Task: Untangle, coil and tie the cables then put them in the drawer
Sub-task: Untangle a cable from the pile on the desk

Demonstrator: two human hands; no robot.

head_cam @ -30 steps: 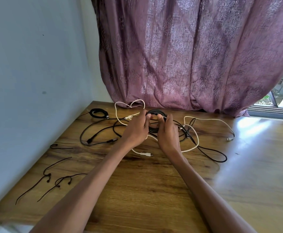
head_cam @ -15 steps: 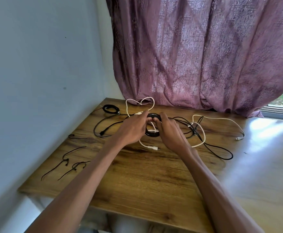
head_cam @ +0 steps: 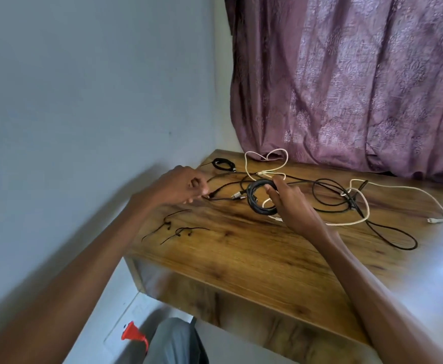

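A coiled black cable (head_cam: 257,199) is held upright above the wooden table (head_cam: 254,256) by my right hand (head_cam: 290,206), thumb inside the loop and fingers round its right side. My left hand (head_cam: 182,185) is off to the left near the table's edge, fingers curled, pinching a thin black tie (head_cam: 209,197) at its end. A loose black cable (head_cam: 346,203) and a white cable (head_cam: 359,203) lie tangled to the right. A small tied black coil (head_cam: 223,164) rests at the far left corner.
Two more black ties (head_cam: 174,228) lie near the table's left edge. A blue wall stands close on the left and a purple curtain (head_cam: 346,82) hangs behind the table. A red object (head_cam: 133,333) sits on the floor below, beside my knee.
My left hand has let go of the coil and moved left to the tie at the table's edge. My right hand alone holds the coil. The view has swung left and down.
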